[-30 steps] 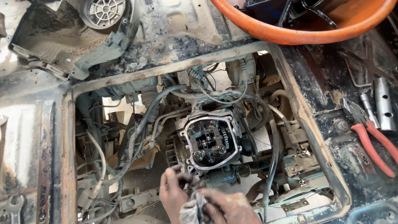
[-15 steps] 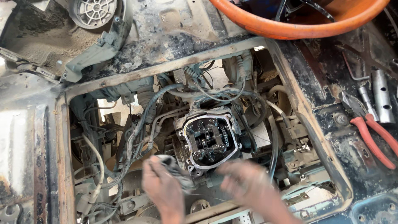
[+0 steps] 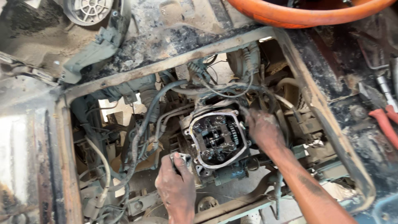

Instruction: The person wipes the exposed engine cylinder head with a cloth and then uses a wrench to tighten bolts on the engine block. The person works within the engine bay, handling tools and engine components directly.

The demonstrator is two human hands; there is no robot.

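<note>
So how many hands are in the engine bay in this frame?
2. The left hand grips a small grey piece at the open engine's lower left corner; the right hand rests against its right side. Fingertips are partly hidden.

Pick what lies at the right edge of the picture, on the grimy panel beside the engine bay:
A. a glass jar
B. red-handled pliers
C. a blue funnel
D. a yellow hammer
B: red-handled pliers lie on the dirty panel right of the open engine head.
</note>
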